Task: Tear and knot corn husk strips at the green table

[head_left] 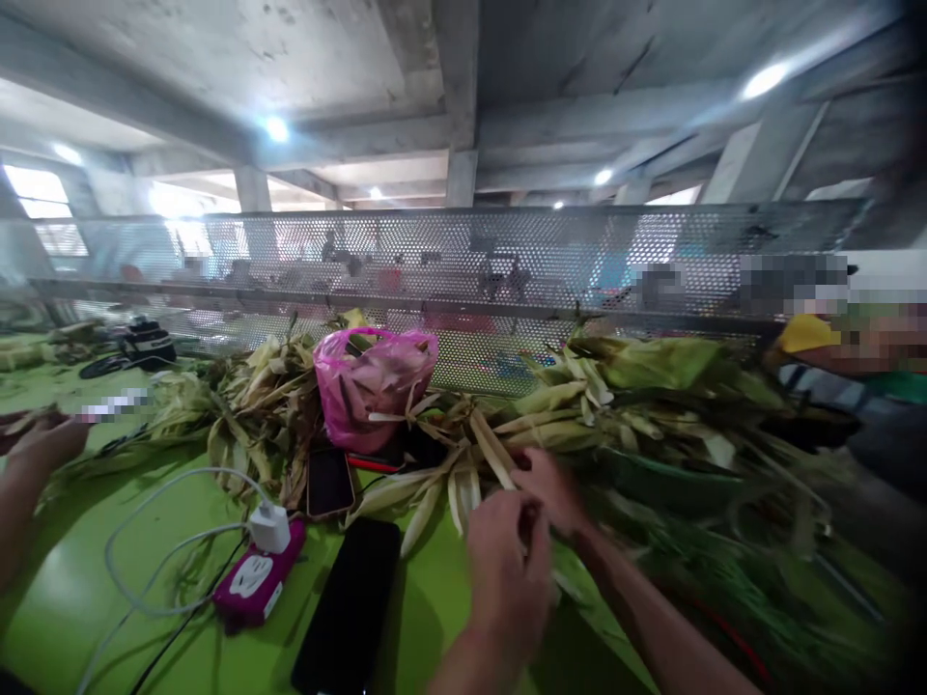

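My left hand (511,569) is low in the middle, above the green table (427,618). Its fingers curl together in a pinch, and whatever lies between them is hidden. Just beyond it my right hand (551,487) reaches in from the right, fingers closed at the end of a pale corn husk strip (492,451). That strip runs up into a heap of dry corn husks (550,420). More loose husk leaves (427,512) hang toward the table to the left of my hands.
A pink plastic bag (373,386) stands among husks. Left of my hands lie a large black phone (349,608), a smaller phone (330,485) and a purple power strip (253,584) with a white charger (268,527). Another person's hand (43,444) is at far left. A perforated metal screen (435,270) stands behind.
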Demonstrator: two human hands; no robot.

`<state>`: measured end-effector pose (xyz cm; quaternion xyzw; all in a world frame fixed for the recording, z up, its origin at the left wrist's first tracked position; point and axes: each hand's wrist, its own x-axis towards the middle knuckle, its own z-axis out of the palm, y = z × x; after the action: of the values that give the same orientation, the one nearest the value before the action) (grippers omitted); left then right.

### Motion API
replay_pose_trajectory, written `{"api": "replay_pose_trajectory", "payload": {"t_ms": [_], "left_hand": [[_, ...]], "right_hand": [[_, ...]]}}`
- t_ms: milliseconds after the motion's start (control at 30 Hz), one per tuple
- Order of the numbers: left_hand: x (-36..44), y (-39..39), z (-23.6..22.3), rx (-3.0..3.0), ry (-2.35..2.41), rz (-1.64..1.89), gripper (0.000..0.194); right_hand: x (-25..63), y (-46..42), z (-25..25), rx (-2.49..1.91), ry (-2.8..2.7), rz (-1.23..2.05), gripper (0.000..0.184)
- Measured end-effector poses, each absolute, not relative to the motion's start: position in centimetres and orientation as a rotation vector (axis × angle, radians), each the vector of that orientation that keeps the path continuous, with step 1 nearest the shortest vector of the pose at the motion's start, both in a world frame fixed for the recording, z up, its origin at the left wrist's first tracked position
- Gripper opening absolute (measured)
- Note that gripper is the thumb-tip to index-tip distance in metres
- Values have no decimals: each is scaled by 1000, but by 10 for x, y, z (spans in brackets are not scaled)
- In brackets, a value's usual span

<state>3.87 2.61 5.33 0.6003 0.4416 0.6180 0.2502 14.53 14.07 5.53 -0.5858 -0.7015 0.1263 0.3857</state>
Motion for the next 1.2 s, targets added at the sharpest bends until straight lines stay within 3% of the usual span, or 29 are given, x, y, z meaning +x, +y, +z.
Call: {"api": "replay_pose_trajectory", "payload": {"t_ms": [133,300,400,567,667,833,1033,1200], "left_hand": [[36,44,43,1138,1155,1636,10],[51,49,41,1011,953,1579,34],[63,49,48,1019,861,1551,39],[60,56,59,950,995,1581,30],[55,61,62,922,956,1527,33],[58,66,62,920,897,1444,37],[52,63,51,848,810,1377,36],[42,64,44,945,885,1405,39]], "right_hand": [[164,120,76,-1601,-1720,243,22],[178,74,86,-1496,-1753,222,30],[178,56,83,-1405,-1735,293,33],[180,56,77,-1149,-1493,805,16],[186,67,73,-1043,-1295,1103,23],[200,76,70,-1040,-1092,1321,30],[204,71,74,-1074,-1057,1259,23],[196,69,74,-1081,-1394,870,16]]}}
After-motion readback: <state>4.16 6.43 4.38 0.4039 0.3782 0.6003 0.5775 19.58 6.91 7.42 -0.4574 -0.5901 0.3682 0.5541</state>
